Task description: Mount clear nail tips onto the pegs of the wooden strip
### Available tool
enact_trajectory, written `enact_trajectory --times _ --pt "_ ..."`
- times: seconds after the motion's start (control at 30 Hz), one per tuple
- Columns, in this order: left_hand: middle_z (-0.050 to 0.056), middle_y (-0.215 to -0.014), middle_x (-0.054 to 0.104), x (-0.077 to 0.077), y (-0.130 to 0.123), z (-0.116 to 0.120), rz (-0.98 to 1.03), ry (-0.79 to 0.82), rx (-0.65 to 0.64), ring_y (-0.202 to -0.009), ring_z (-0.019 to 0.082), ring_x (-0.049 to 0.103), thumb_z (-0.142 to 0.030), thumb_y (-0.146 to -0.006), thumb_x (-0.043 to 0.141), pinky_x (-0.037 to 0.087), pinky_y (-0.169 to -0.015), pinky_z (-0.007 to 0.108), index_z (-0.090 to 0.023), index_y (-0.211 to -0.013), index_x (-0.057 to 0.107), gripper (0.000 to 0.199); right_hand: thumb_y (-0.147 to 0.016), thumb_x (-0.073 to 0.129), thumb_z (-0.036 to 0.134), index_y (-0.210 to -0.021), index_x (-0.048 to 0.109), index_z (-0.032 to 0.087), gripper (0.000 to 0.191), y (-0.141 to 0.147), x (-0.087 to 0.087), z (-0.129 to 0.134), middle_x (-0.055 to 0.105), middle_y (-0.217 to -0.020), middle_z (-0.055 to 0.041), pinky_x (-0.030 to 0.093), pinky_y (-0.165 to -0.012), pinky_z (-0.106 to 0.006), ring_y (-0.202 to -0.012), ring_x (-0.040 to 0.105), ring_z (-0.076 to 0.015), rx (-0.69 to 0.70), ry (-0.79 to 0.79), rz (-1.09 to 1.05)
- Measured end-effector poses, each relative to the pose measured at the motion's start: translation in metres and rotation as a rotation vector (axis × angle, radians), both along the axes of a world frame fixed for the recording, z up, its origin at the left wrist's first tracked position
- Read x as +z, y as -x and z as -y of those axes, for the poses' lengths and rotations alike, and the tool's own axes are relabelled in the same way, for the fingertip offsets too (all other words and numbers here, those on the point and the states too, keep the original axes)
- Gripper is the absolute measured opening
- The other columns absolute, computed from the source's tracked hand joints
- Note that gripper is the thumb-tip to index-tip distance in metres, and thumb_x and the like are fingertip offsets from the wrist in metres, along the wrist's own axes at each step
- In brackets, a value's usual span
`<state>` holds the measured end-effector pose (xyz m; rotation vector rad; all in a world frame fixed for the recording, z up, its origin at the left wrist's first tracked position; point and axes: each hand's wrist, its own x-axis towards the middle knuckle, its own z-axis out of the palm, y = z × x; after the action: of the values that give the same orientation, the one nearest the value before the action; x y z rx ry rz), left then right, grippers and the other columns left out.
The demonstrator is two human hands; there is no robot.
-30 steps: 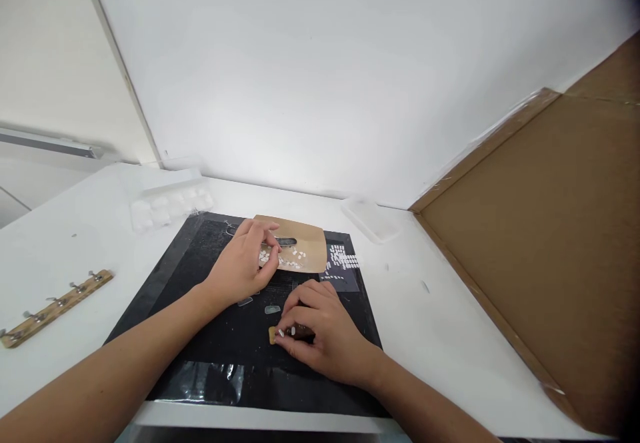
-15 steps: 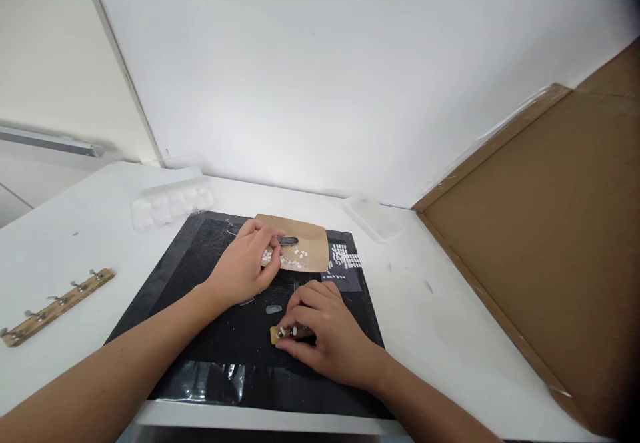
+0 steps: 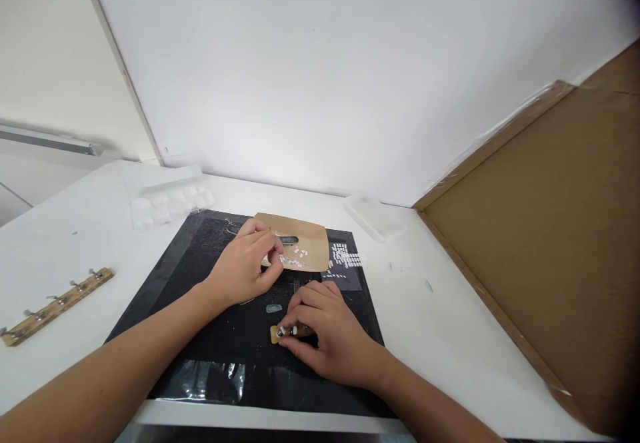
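Backs right hand (image 3: 323, 333) slightly off the left end of a wooden strip (image 3: 274, 334), clasping it between thumb and fingers on the black mat (image 3: 215, 336). Farther left, curls left hand (image 3: 247, 261) beside loose white pieces (image 3: 302, 252) on brown card (image 3: 314, 235); cannot tell whether pinching any.

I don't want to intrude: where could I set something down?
On the white table between the black mat and brown panel, bar small scraps; also between mat and wooden strip. It's crowded around the left hand, right hand and tan card.
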<state>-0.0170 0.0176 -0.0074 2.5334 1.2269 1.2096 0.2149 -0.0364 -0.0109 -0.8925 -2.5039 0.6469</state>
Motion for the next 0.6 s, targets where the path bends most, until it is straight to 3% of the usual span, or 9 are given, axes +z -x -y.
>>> enact_trajectory --times 0.23,0.6 --pt "0.002 -0.067 0.058 0.0006 -0.0001 0.0013 0.009 0.037 0.032 -0.088 0.026 0.054 -0.009 -0.084 0.057 0.049 -0.072 0.036 -0.021 -0.088 0.057 0.013 -0.094 0.081 0.028 -0.095 0.074 0.025 0.008 0.0006 -0.0027 0.0005 0.072 -0.100 0.0001 0.032 -0.086 -0.040 -0.096 0.060 -0.0198 0.012 -0.009 -0.023" --pt "0.000 -0.064 0.056 0.0010 -0.0013 0.0027 -0.004 0.047 0.037 -0.085 0.024 0.055 -0.009 -0.086 0.056 0.047 -0.071 0.034 -0.021 -0.091 0.058 0.013 -0.097 0.078 0.032 -0.098 0.076 0.027 0.005 0.0020 -0.0042 0.0007 0.071 -0.098 0.0014 0.031 -0.086 -0.040 -0.095 0.059 -0.0186 -0.007 -0.051 0.028"
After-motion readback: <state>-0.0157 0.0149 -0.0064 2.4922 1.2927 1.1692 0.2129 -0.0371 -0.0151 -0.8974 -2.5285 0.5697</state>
